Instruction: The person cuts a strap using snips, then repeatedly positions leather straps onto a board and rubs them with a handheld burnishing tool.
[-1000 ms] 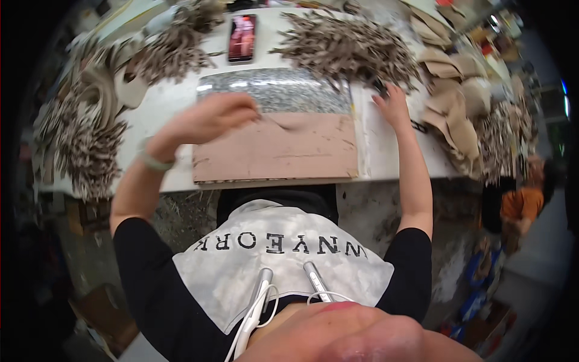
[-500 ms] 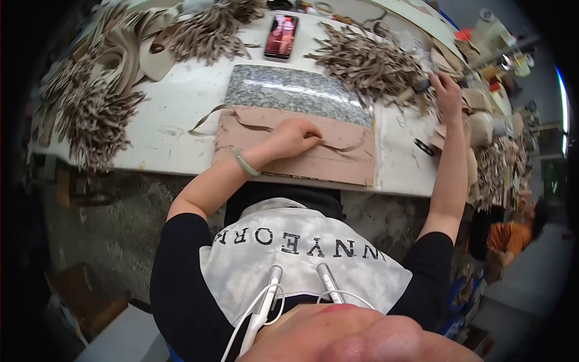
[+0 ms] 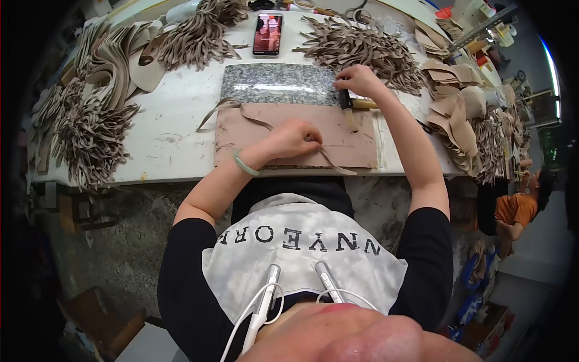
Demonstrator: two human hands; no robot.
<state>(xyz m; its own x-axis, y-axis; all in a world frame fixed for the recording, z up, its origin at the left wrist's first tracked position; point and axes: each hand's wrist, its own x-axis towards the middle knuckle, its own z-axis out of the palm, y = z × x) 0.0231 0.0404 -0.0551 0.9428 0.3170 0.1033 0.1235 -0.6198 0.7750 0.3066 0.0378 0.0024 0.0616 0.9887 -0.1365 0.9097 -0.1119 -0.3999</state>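
Observation:
My left hand (image 3: 295, 137) is closed in a pinch on a thin taupe strip (image 3: 258, 122), which looks like leather. It rests over a pinkish-brown board (image 3: 235, 145). One end of the strip curls up past the board's far left corner; the other trails to its front edge. My right hand (image 3: 360, 81) grips a brush by its dark upper part, over the right side of the speckled stone slab (image 3: 253, 78). The pale bristles (image 3: 351, 122) of the brush point down toward the board. A short wooden piece (image 3: 364, 104) shows beside the brush; whether it is separate is unclear.
Heaps of similar strips lie at the left (image 3: 90, 145), far middle (image 3: 202, 36) and far right (image 3: 368, 51). A lit phone (image 3: 267, 35) stands beyond the slab. Stacked taupe pieces (image 3: 455, 127) sit along the right. A person in orange (image 3: 512, 208) is farther right.
My right hand has come left from the table's right side, bringing the brush over the slab and board. The strip's right end has swung toward the board's front edge; my left hand keeps its pinch.

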